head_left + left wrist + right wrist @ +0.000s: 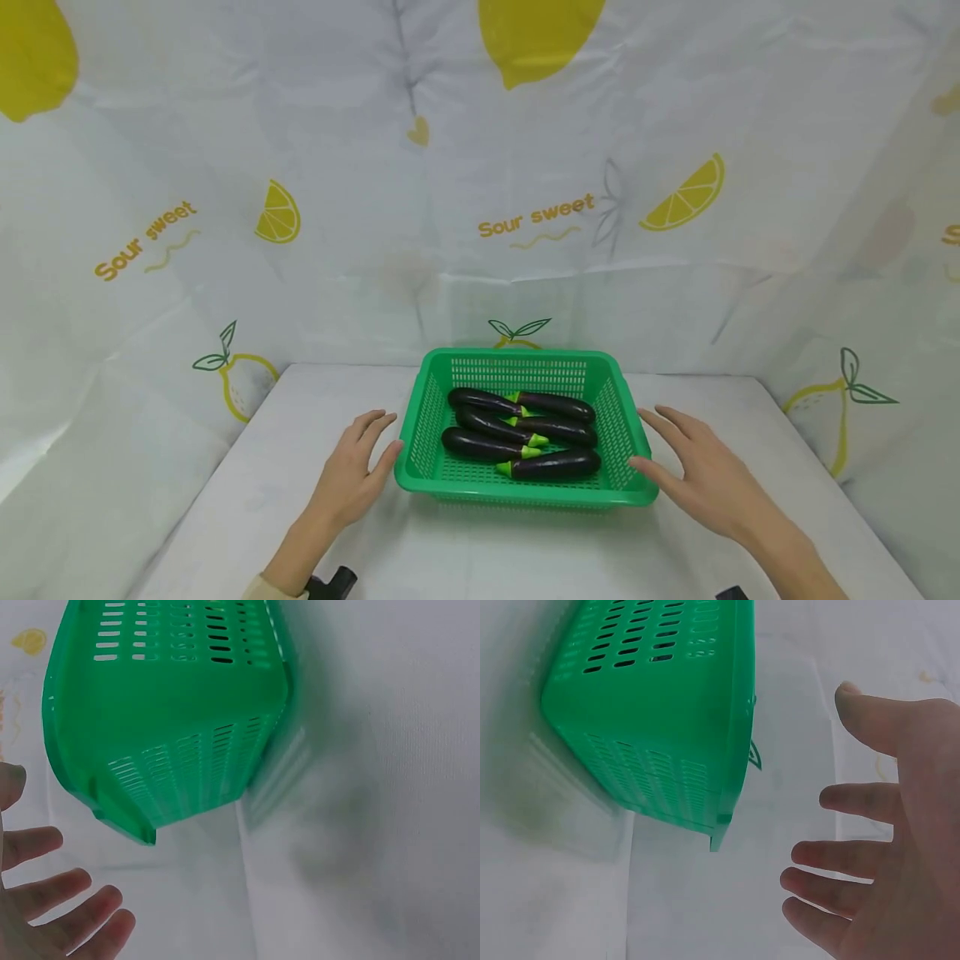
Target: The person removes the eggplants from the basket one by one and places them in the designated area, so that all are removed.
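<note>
Green bskt (165, 705), L hand (354, 471) & R hand (703, 477) just off rim (525, 493)

On the table (517, 558) before you stood the basket (525, 495) with six eggplants (557, 465) in it, your left hand (351, 477) just beside its left side, your right hand (705, 473) just beside its right, and the cloth (367, 217) hanging behind.

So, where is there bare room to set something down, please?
Bare table lies in front of the green basket and either side of its far rim. Crowded: inside, by six eggplants; midway along its sides, by left fingers and right fingers.
</note>
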`<action>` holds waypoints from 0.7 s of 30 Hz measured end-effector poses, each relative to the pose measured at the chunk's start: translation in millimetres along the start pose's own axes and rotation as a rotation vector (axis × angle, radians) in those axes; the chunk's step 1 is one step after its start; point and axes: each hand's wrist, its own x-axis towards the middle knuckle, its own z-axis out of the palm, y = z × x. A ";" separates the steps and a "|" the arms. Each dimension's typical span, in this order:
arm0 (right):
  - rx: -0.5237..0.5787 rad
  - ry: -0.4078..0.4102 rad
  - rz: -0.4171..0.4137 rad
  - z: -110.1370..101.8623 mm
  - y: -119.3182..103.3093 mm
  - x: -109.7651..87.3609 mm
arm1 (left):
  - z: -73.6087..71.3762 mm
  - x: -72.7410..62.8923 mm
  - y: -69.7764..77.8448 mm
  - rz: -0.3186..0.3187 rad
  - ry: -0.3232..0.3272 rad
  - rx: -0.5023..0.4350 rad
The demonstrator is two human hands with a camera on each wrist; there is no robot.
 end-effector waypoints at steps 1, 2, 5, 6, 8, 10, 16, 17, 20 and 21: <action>-0.005 -0.004 -0.001 0.1 -2.0 1.3 | 1.1 0.3 0.9 -0.013 -0.008 -0.015; -0.007 -0.007 0.000 0.2 -3.8 2.6 | 2.1 0.8 1.8 -0.026 -0.016 -0.029; -0.008 -0.015 -0.006 1.0 -8.5 5.8 | 4.7 2.2 4.1 -0.060 -0.042 -0.073; -0.005 -0.013 -0.012 1.7 -9.7 6.9 | 5.6 2.7 4.7 -0.070 -0.051 -0.090; 0.000 -0.009 -0.026 3.0 -12.0 9.2 | 7.5 3.7 5.5 -0.092 -0.069 -0.125; 0.001 -0.008 -0.041 4.5 -14.0 12.1 | 9.6 4.8 5.9 -0.113 -0.086 -0.163; 0.026 -0.026 -0.067 10.4 -18.5 21.2 | 16.8 8.4 5.6 -0.187 -0.131 -0.280; 0.033 -0.030 -0.070 11.5 -19.0 22.7 | 17.8 8.8 5.7 -0.200 -0.138 -0.296; 0.047 -0.042 -0.081 15.0 -21.0 27.6 | 20.8 9.7 5.7 -0.248 -0.160 -0.344; 0.050 -0.046 -0.083 16.4 -21.6 29.3 | 21.6 9.9 5.8 -0.259 -0.164 -0.358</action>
